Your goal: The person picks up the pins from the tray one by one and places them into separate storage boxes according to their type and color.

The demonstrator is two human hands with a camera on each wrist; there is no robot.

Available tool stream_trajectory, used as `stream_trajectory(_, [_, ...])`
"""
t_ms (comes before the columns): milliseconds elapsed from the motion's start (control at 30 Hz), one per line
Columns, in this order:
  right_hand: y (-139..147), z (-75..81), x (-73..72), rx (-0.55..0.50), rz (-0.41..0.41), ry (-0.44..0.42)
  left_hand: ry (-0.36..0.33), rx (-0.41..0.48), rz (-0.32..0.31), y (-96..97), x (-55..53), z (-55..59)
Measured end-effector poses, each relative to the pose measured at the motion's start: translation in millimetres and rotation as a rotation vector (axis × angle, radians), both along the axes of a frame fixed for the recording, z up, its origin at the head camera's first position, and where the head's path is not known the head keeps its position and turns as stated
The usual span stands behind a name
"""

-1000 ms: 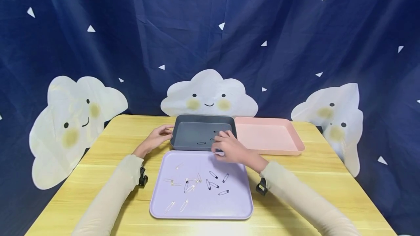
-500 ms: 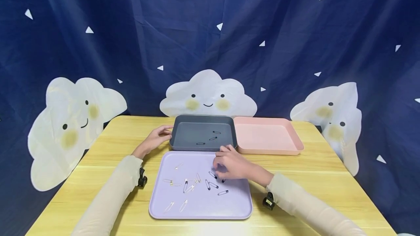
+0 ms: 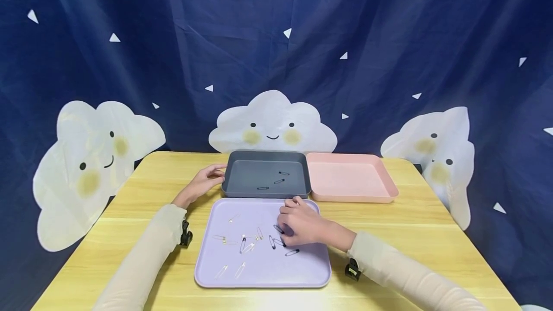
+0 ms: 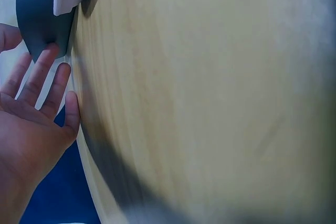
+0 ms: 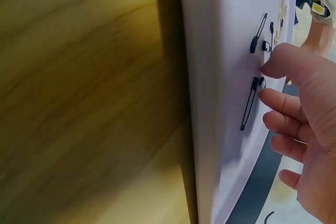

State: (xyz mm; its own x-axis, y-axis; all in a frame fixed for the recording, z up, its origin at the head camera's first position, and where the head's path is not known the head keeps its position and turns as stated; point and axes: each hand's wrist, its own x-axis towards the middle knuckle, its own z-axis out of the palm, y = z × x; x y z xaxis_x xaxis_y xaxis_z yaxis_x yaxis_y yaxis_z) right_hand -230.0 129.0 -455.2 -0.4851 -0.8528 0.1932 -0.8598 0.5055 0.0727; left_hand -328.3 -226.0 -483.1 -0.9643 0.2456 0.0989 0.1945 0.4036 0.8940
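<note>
The right hand (image 3: 304,223) is over the right side of a lavender tray (image 3: 259,280), among several black safety pins (image 3: 292,252). In the right wrist view its bent thumb and index finger stand apart close to a black safety pin (image 5: 249,104), and I see nothing pinched between them. Several gold safety pins (image 3: 240,270) are scattered on the left half of the same tray. Behind it, a dark grey tray (image 3: 242,191) contains three black safety pins (image 3: 279,181). Fingers of the left hand (image 3: 203,184) reach the dark tray's left wall; the left wrist view shows them extended.
A pink tray (image 3: 350,197) sits against the dark tray's right side. All trays are on a wooden table (image 3: 142,196). Behind the table hangs a blue curtain (image 3: 242,28) with cloud shapes.
The right hand has moved from over the dark tray's right part back toward me and down to the black safety pins on the lavender tray. The left hand has stayed in place.
</note>
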Motion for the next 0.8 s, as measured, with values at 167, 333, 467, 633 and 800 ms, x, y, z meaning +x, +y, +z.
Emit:
stream_trajectory(167, [-2.7, 0.7, -1.1, 0.021, -0.03, -0.013, 0.003, -0.01, -0.003, -0.7, -1.6, -1.6])
stream_trajectory(333, [-4.4, 0.9, -1.7, 0.018, -0.034, -0.023, 0.005, -0.027, -0.004, -1.1, -2.6, -4.0])
stream_trajectory(467, [-6.3, 1.2, -1.8, 0.024, -0.038, -0.051, 0.005, -0.019, -0.003, -1.7, -2.1, -5.4])
stream_trajectory(633, [-8.5, 1.1, -2.3, 0.029, -0.041, -0.081, 0.007, -0.012, 0.001, -2.4, -1.4, -5.6])
stream_trajectory(800, [-10.3, 4.8, -2.6, 0.028, -0.041, -0.098, 0.018, -0.014, -0.005, -2.4, -2.5, -4.9])
